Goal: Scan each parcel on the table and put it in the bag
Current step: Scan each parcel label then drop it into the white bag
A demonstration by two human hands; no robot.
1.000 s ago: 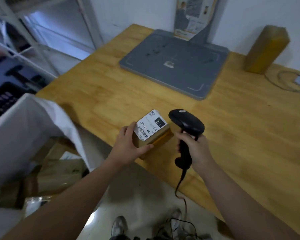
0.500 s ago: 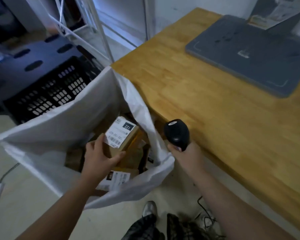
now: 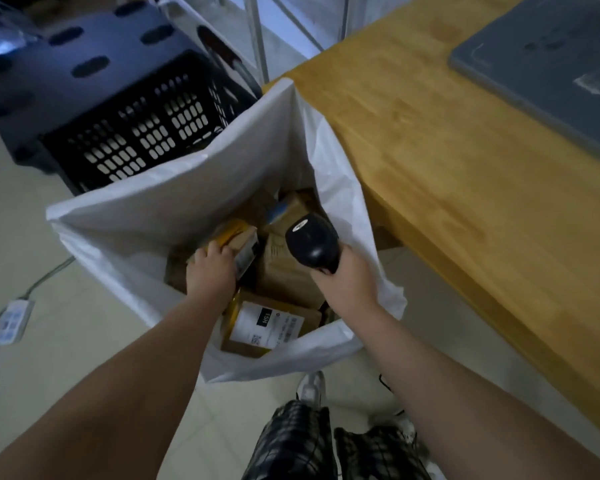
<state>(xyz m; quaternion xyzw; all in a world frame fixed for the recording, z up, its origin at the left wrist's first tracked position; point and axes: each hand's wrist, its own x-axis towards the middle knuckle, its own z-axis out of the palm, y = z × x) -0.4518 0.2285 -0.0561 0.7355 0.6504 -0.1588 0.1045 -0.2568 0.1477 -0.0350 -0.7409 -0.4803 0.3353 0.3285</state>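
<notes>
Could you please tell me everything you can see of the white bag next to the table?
The white bag looks like thin plastic. It stands open on the floor against a corner of the wooden table, before a black crate. Its mouth gapes, the near rim crumpled. Brown parcels lie inside. The left hand reaches in, gripping a taped parcel; the right hand holds a scanner over its right wall.

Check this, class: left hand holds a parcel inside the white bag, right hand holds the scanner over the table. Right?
Wrong place: in the head view the right hand holds the scanner over the white bag, not the table; the rest stands.
</notes>
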